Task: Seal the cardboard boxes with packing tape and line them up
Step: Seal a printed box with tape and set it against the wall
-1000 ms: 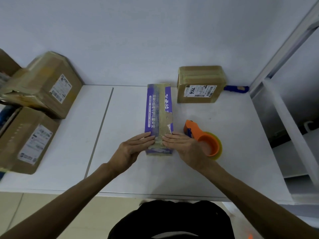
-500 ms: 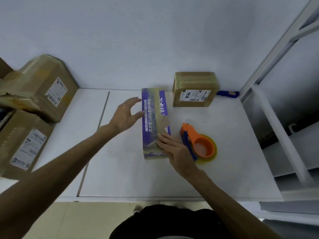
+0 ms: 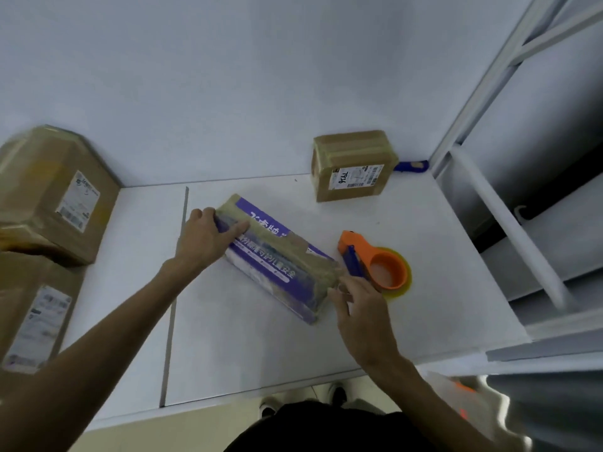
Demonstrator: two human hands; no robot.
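A long purple box with brown tape along its top lies diagonally on the white table. My left hand grips its far left end, thumb on top and fingers round the end. My right hand holds its near right end with curled fingers. An orange tape dispenser lies just right of the box, by my right hand. A small taped cardboard box with a label stands at the back against the wall.
Two larger taped cardboard boxes are stacked at the left edge. A blue-handled tool lies behind the small box. A white metal shelf frame runs along the right side. The table's front edge is near my body.
The purple box has turned from lengthwise to diagonal. My left hand went from beside the box to gripping its far end; my right hand shifted to its near end.
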